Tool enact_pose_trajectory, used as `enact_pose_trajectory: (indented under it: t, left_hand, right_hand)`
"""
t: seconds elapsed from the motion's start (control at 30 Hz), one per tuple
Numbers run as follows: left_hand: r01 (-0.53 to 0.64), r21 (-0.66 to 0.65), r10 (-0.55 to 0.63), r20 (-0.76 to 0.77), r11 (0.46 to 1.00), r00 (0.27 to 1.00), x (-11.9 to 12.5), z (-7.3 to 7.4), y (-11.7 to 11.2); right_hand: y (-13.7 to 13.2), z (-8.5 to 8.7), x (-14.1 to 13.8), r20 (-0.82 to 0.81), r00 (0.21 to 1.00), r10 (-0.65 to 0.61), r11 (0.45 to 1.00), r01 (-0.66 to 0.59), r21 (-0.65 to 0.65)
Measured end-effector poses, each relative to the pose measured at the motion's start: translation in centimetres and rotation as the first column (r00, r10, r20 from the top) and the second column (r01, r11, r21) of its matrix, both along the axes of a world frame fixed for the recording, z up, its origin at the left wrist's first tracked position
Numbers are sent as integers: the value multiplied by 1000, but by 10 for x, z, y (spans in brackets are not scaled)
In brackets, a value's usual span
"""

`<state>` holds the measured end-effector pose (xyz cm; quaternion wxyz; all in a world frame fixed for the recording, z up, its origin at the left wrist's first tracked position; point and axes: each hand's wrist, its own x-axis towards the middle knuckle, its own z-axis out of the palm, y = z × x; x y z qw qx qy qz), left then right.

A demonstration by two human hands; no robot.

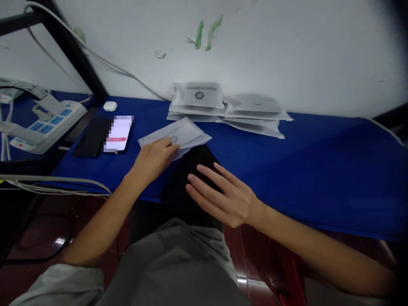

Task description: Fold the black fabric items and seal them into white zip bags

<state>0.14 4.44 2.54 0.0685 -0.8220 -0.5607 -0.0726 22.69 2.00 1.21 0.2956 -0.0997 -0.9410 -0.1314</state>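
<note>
My left hand (155,158) is closed on the near edge of a white plastic packet (178,135) with a round logo, which lies on the blue table (287,157). A black folded item (188,178) lies at the table's front edge, partly under that packet. My right hand (225,195) rests flat on the black item with its fingers stretched out and spread, holding nothing.
Two stacks of similar white packets (197,100) (255,112) lie against the white wall. Left of the hands are a lit phone (118,134), a dark phone (92,137), a white earbud case (110,106) and a power strip (44,125) with cables.
</note>
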Motion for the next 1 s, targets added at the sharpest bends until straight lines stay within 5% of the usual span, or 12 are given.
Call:
enact_pose_trajectory:
  t: [0.1,0.3,0.57,1.0]
  left_hand:
    - [54,-51,-54,1,997,999,1,7,-3]
    - [18,21,-20,139,1000,990,2,10,-7]
    - [-67,59,59,129,996,990,11,8,-4]
    - [-52,-61,53,10,997,999,14,5,-7]
  right_hand:
    - [12,-3,-4,9,997,81,994,-82,71]
    - [29,-13,-9,97,994,51,979,-69,192]
    - [32,-19,-9,219,975,24,987,-58,150]
    - [51,-26,-23,76,994,-83,974,65,218]
